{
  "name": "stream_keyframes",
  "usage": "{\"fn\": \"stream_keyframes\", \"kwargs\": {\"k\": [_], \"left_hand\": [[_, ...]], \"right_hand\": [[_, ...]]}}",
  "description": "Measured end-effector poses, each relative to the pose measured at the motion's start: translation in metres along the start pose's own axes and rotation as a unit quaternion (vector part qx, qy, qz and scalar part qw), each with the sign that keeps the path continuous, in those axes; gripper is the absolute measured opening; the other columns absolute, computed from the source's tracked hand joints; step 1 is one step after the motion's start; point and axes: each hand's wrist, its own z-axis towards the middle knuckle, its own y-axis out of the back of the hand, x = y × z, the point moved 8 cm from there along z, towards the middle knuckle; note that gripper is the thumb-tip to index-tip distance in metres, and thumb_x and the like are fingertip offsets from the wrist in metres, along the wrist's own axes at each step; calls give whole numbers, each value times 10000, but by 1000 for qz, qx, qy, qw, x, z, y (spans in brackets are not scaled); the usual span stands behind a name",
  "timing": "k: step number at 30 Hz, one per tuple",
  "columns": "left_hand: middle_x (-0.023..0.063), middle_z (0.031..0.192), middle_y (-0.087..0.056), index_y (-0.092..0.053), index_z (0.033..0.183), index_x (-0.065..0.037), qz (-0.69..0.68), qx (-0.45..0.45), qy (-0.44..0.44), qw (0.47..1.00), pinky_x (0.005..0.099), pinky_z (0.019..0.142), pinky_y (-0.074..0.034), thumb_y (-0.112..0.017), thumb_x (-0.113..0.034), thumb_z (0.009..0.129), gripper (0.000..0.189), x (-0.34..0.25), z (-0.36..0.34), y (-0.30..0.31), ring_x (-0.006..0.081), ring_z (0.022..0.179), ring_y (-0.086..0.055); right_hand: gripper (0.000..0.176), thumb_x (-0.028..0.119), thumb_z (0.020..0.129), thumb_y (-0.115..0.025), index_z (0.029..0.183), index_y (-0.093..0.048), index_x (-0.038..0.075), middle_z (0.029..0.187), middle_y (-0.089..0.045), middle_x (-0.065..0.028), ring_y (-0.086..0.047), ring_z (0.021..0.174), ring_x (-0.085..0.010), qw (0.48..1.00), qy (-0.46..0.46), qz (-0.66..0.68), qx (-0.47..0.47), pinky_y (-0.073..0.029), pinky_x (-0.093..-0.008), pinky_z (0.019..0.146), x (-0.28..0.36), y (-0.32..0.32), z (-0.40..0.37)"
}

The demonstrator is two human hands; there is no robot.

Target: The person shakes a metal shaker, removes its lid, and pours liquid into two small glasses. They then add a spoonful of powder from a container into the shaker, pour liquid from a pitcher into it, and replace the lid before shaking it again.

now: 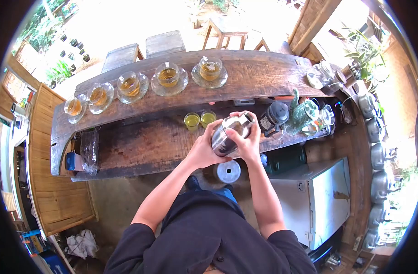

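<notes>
While the person stands at the wooden table (pixel 140 146), both hands are closed around a shiny metal canister (pixel 228 136), which is held tilted in the air just above the table's near edge. The left hand (pixel 201 150) wraps its lower side, and the right hand (pixel 246 139) grips the upper side, with the fingers curled over the top end near the canister's mouth. Whether the mouth is capped cannot be told. Just beyond the hands, two small glasses of yellow-green liquid (pixel 200 119) stand side by side on the table, touching or nearly so. Below the canister, a round silvery lid-like disc (pixel 228 171) lies close to the person's feet. On the raised ledge (pixel 264 75) behind the table, five glass cups of amber tea (pixel 168 75) sit on glass saucers in a curved row, well apart from the hands. To the right of the hands stand a dark lidded pot (pixel 276 114) and a glass jar (pixel 304 114), crowded among other glassware. A crumpled clear plastic bag (pixel 89 150) rests at the table's left end. A white cabinet (pixel 316 196) stands at the lower right, and a column of metal kettles (pixel 378 155) runs down the far right side. Wooden stools (pixel 165 42) stand beyond the ledge in bright daylight.
</notes>
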Motion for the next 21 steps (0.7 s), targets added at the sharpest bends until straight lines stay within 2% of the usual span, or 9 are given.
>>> {"fn": "stream_keyframes", "kwargs": {"k": [2,4,5,9,11,13,18,20,21], "left_hand": [[183,1320,-642,-422,1458,-115,-66,-6,40,997,423,999,-531,-1000,-311,571,1078,1,-5,4,314,1165,-679],[188,1321,-643,-424,1457,-117,-11,-5,19,1000,426,982,-540,-999,-304,580,1065,3,-10,-1,319,1143,-691],[192,1323,-645,-426,1456,-118,45,-7,2,999,429,965,-550,-998,-297,590,1053,1,-13,-2,324,1120,-702],[121,1209,-670,-473,1403,-70,-54,-8,57,997,377,992,-517,-948,-185,612,930,18,-24,-14,222,1128,-656],[103,1181,-667,-477,1385,-39,-105,-13,37,994,362,1016,-491,-911,-150,617,890,14,-26,-12,183,1127,-625],[139,1158,-698,-458,1414,-65,-77,22,-2,997,378,987,-520,-901,-142,612,919,6,-29,-7,237,1097,-683],[113,1163,-688,-479,1399,-53,-100,44,15,994,369,989,-512,-895,-128,600,903,9,-25,-6,201,1084,-671],[80,1309,-619,-438,1456,-14,-174,106,31,979,356,1101,-430,-909,-106,605,977,16,-23,-13,163,1220,-577],[80,1309,-619,-438,1456,-14,-173,106,31,979,356,1101,-430,-909,-106,605,977,19,-21,-14,163,1220,-577]], "right_hand": [[497,48,812,-818,1218,-532,32,1199,-661,-113,-644,1072,-166,998,-13,36,-53,-539,-335,935,-2,5,-6],[445,40,835,-790,1202,-539,28,1192,-668,-118,-646,1076,-168,995,-10,63,-81,-539,-337,936,0,8,-5],[396,39,854,-765,1185,-548,22,1184,-675,-121,-650,1059,-168,996,-27,74,-50,-539,-339,936,5,2,-3],[187,67,908,-728,1050,-620,11,1093,-707,-97,-638,967,-132,995,-83,41,39,-514,-312,910,14,-16,5],[198,97,897,-741,1038,-620,29,1051,-686,-136,-653,973,-177,997,-56,25,46,-532,-334,885,20,-21,0],[207,112,894,-744,1033,-617,25,1050,-679,-148,-652,986,-192,996,-49,56,51,-533,-351,888,23,-21,-3],[222,130,891,-742,1025,-600,25,1040,-669,-161,-660,1013,-245,990,-39,101,86,-534,-393,915,19,-19,1],[229,140,891,-744,1024,-596,26,1038,-668,-162,-663,1019,-256,989,-36,107,97,-535,-402,923,18,-18,3],[229,146,890,-744,1019,-594,29,1035,-669,-163,-664,1030,-265,986,-33,128,104,-536,-413,927,19,-19,3]]}}
